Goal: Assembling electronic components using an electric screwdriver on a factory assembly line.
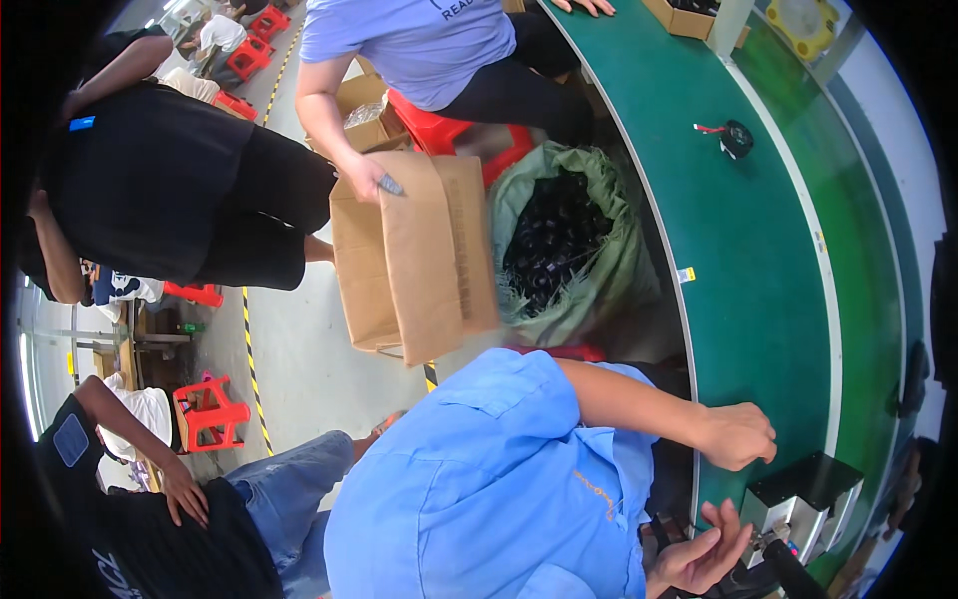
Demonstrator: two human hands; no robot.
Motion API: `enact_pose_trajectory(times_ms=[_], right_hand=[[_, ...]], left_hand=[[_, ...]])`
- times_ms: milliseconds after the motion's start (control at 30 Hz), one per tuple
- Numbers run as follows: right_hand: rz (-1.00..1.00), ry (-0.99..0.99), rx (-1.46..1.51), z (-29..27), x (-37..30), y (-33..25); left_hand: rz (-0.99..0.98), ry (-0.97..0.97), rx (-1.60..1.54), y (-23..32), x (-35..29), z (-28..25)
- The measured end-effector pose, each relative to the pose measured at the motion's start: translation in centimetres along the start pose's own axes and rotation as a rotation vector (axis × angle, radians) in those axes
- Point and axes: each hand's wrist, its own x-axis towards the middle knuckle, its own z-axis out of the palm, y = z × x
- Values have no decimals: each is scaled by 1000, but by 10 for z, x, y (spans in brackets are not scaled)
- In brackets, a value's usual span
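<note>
My left hand [736, 436] is closed in a fist over the green work surface [743, 329]; whatever it may hold is hidden. Palm partly up and fingers loosely curled but apart, my right hand [707, 549] holds nothing I can see. Beside its fingertips is a metal device with a black top [803, 489], and a dark rod-like part [788, 567] shows at the lower edge. My blue sleeve [529, 384] fills the lower middle. Farther along the surface lies a small round black part with a red lead [736, 138].
A co-worker's hand [369, 180] grips an open cardboard box [439, 260]. Next to it, a pale green woven sack [624, 260] holds many black parts. Two people in black [150, 180] stand at the left. Red stools [212, 414] and a striped floor line [251, 359] lie beyond.
</note>
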Motion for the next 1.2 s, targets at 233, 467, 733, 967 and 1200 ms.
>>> enact_pose_trajectory(times_ms=[233,467,733,967,1200], right_hand=[[24,21,40,0,-4,-2],[47,36,54,1,-7,-8],[45,-97,110,-28,-3,-15],[-150,-236,408,-63,52,-33],[-141,-296,601,-95,58,-40]], left_hand=[[-13,33,-52,0,-1,4],[-17,23,-63,2,0,3],[-45,-5,-65,2,1,-3],[-60,-42,-34,-1,5,-1],[-87,-86,-13,2,5,-4]])
